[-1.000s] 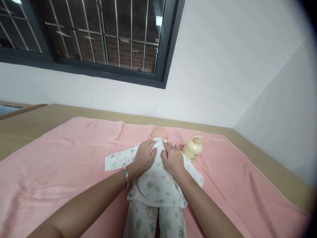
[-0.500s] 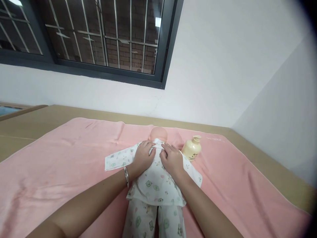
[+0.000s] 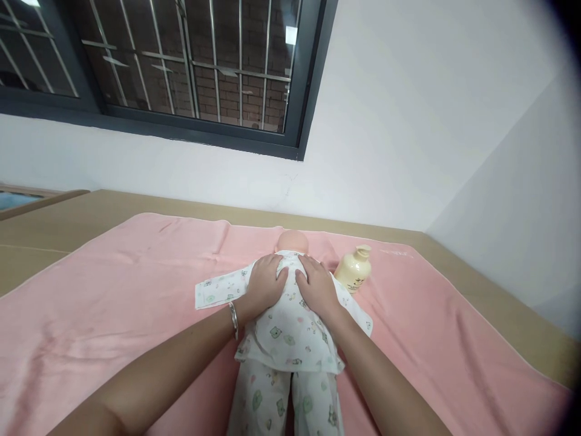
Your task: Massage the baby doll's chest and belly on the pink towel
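A baby doll (image 3: pixel 293 241) lies on the pink blanket (image 3: pixel 127 290), its head away from me and only the smooth crown showing. It wears a white printed top (image 3: pixel 285 339) and matching trousers (image 3: pixel 258 399). My left hand (image 3: pixel 266 281) rests flat on the upper left of the top, fingers outstretched towards the head. On the upper right lies my right hand (image 3: pixel 318 286), also flat, with its thumb pointing inward. A strip of printed cloth shows between the two thumbs. The doll's sleeves spread out to either side; no doll hands show.
A pale yellow pump bottle (image 3: pixel 354 269) stands on the blanket just right of my right hand. The blanket covers a tan surface (image 3: pixel 113 209) that meets a white wall (image 3: pixel 372 121). Above is a dark-framed window (image 3: pixel 290 142) with metal bars.
My fingers, bent at the doll's collar before, now lie flatter on the top's upper part. The doll and bottle keep their places; the view has shifted slightly.
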### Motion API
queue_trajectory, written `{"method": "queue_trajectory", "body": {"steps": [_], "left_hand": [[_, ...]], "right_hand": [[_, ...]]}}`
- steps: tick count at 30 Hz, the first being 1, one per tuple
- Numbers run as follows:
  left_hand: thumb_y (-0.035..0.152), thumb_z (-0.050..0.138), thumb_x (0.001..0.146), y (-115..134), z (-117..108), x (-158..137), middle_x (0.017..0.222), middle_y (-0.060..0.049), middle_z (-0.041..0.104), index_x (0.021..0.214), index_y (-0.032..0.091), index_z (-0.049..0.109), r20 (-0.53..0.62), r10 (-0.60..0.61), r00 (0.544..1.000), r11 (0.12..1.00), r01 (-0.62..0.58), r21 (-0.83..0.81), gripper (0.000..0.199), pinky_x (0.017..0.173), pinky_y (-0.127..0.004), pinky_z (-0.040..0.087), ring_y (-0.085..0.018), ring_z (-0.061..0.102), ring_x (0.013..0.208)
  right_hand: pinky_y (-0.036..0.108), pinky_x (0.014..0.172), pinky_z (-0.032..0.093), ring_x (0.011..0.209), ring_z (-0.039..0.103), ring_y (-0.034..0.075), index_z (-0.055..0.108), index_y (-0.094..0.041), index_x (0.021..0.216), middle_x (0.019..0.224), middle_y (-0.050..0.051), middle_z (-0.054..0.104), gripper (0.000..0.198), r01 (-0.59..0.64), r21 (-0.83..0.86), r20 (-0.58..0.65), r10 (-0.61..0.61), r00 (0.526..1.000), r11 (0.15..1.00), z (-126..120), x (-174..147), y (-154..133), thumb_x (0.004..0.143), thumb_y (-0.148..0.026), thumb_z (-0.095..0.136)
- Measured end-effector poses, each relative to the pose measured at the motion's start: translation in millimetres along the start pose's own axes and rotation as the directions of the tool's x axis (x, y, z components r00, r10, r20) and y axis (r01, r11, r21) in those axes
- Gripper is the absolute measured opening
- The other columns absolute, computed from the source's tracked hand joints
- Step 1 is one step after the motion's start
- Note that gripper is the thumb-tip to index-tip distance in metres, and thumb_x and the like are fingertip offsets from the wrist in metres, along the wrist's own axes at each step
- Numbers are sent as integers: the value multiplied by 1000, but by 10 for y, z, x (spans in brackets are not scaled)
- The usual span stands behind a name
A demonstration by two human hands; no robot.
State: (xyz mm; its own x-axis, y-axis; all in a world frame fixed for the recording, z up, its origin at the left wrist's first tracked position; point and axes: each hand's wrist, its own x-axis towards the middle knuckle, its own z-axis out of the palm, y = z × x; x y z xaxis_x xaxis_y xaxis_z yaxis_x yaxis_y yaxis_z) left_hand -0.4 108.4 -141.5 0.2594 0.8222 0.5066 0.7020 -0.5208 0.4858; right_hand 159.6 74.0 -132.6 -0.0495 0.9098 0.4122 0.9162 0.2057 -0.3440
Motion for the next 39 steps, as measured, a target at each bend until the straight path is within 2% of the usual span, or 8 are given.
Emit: {"method": "queue_trajectory", "body": {"steps": [7,19,34,39], "left_hand": [[29,46,92,-2,6,-17,125,-11,63,119,17,60,7,-13,1000,1000,13,-26,32,106,-48,40,-28,55,118],[28,46,91,-4,7,-12,124,-10,64,118,18,61,9,-12,1000,1000,12,-29,32,106,-48,41,-27,56,117],[28,46,92,3,-8,-19,122,-10,65,116,18,61,-6,3,1000,1000,-3,-24,30,104,-48,42,-27,57,115],[25,40,94,-22,-21,11,122,-10,63,120,16,57,68,63,996,998,-64,13,32,105,-47,40,-26,54,117]], "right_hand": [[42,114,27,134,44,23,54,-17,136,141,11,54,45,-20,41,-13,20,1000,999,10,-10,0,97,-31,37],[45,114,28,133,45,25,54,-16,135,140,12,55,45,-16,71,-33,18,999,997,32,-15,16,96,-30,38],[44,112,32,132,47,25,55,-17,135,138,12,56,44,4,17,-47,-3,999,1000,26,-27,11,96,-30,38],[46,112,32,128,50,27,54,-13,135,135,14,58,45,30,-59,-63,-33,997,998,34,-41,10,96,-29,38]]}}
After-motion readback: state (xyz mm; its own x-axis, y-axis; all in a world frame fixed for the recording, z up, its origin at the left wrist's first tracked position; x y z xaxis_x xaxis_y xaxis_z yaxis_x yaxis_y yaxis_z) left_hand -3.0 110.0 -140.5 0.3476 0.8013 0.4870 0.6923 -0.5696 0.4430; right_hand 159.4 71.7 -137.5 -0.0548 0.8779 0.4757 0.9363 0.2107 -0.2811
